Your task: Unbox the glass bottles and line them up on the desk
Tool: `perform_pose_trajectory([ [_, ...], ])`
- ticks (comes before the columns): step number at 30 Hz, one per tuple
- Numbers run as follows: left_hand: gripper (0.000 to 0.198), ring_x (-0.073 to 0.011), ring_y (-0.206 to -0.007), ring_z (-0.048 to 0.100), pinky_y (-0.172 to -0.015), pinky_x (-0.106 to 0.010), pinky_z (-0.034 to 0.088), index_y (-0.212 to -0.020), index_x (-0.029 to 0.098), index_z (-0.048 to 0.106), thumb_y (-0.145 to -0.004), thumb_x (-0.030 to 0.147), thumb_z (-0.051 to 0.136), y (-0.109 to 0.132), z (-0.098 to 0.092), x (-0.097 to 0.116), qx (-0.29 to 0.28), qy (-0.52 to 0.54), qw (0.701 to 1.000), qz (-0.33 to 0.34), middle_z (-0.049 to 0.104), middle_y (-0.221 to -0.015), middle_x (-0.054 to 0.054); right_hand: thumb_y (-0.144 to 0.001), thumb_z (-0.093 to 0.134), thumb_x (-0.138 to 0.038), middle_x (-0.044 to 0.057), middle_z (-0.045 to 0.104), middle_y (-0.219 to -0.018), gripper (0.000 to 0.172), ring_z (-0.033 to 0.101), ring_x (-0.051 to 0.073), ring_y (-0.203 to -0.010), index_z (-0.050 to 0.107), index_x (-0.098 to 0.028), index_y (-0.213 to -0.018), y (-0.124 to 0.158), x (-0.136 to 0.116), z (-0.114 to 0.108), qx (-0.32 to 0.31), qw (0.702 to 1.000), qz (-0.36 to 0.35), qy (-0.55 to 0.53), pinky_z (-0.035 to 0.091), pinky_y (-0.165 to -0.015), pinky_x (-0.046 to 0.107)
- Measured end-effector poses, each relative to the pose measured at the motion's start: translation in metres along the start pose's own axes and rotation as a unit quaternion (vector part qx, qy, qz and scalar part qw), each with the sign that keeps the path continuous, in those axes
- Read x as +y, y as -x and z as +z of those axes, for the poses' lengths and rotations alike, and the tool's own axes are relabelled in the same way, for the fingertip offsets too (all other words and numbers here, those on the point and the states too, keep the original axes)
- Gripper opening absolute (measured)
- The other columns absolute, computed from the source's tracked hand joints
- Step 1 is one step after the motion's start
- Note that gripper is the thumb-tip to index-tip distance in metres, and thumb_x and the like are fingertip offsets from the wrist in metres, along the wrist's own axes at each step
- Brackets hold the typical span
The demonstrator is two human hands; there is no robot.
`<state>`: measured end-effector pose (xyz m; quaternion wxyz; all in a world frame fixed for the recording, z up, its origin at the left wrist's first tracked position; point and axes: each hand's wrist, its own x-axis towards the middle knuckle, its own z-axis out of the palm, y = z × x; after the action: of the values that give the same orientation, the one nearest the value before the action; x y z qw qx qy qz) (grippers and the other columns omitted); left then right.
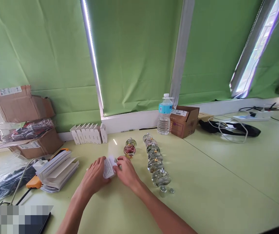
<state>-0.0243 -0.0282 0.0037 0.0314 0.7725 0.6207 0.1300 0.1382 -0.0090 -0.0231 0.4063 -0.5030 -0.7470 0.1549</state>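
A small white carton with fine print on its face is held low over the table. My left hand wraps round its left side, thumb beneath. At the right end, my right hand pinches the carton's edge between thumb and fingers. Just beyond my right hand sit a red glass bottle and a greenish one. To the right runs a line of several round clear glass bottles. Two small silvery caps stand at its near end.
Several slim white cartons stand upright by the wall. Folded papers, plastic bags and brown cardboard boxes fill the left. A water bottle, an open brown box and a black pouch with cables lie farther right.
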Motion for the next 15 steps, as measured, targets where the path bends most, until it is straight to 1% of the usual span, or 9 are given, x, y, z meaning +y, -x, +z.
perform_pose_trajectory([
  [2,0.067,-0.0280,-0.112,0.051,-0.087,-0.031,0.037,-0.125,0.016,0.037,-0.063,0.026,0.062,-0.001,0.000,-0.003,0.002,0.007,1.000,-0.004,0.056,-0.119,-0.013,-0.086,0.057,-0.019,0.010,0.061,-0.106,0.017,0.056,0.022,-0.104,0.063,-0.016,-0.070,-0.002,-0.001,-0.003,0.035,0.999,0.000,-0.006,0.041,-0.092,0.029],
  [5,0.067,-0.0276,-0.108,0.054,-0.083,-0.031,0.038,-0.124,0.016,0.036,-0.064,0.029,0.063,0.000,-0.003,-0.009,0.007,0.019,1.000,-0.018,0.057,-0.116,-0.012,-0.091,0.048,-0.021,0.011,0.060,-0.102,0.020,0.055,0.023,-0.102,0.062,-0.016,-0.078,-0.004,-0.003,-0.013,0.087,0.996,0.003,-0.008,0.040,-0.092,0.033],
  [7,0.066,-0.0272,-0.105,0.056,-0.080,-0.030,0.039,-0.123,0.018,0.035,-0.065,0.031,0.063,0.000,-0.006,-0.013,0.008,0.026,0.999,-0.030,0.057,-0.115,-0.011,-0.094,0.043,-0.024,0.009,0.060,-0.095,0.023,0.056,0.021,-0.093,0.060,-0.017,-0.082,-0.006,-0.004,-0.020,0.117,0.993,0.003,-0.012,0.043,-0.085,0.032],
  [9,0.066,-0.0271,-0.102,0.057,-0.077,-0.030,0.040,-0.124,0.019,0.035,-0.066,0.033,0.063,0.001,-0.009,-0.014,0.006,0.029,0.999,-0.040,0.057,-0.116,-0.011,-0.096,0.040,-0.027,0.007,0.060,-0.090,0.025,0.057,0.020,-0.084,0.059,-0.018,-0.082,-0.007,-0.005,-0.025,0.147,0.989,-0.004,-0.028,0.044,-0.076,0.029],
  [12,0.067,-0.0280,-0.101,0.057,-0.076,-0.030,0.041,-0.125,0.019,0.034,-0.066,0.035,0.062,0.002,-0.010,-0.015,-0.003,0.019,0.999,-0.041,0.057,-0.115,-0.011,-0.096,0.041,-0.031,0.005,0.061,-0.084,0.027,0.056,0.018,-0.074,0.058,-0.019,-0.079,-0.007,-0.006,-0.030,0.191,0.980,-0.017,-0.056,0.042,-0.067,0.027],
  [15,0.065,-0.0305,-0.101,0.057,-0.079,-0.034,0.041,-0.122,0.015,0.038,-0.065,0.034,0.062,0.003,-0.009,-0.018,-0.023,-0.018,0.998,-0.051,0.060,-0.110,-0.013,-0.097,0.040,-0.035,0.002,0.060,-0.073,0.030,0.053,0.016,-0.063,0.055,-0.019,-0.076,-0.007,-0.008,-0.034,0.213,0.975,-0.014,-0.066,0.039,-0.060,0.025],
])
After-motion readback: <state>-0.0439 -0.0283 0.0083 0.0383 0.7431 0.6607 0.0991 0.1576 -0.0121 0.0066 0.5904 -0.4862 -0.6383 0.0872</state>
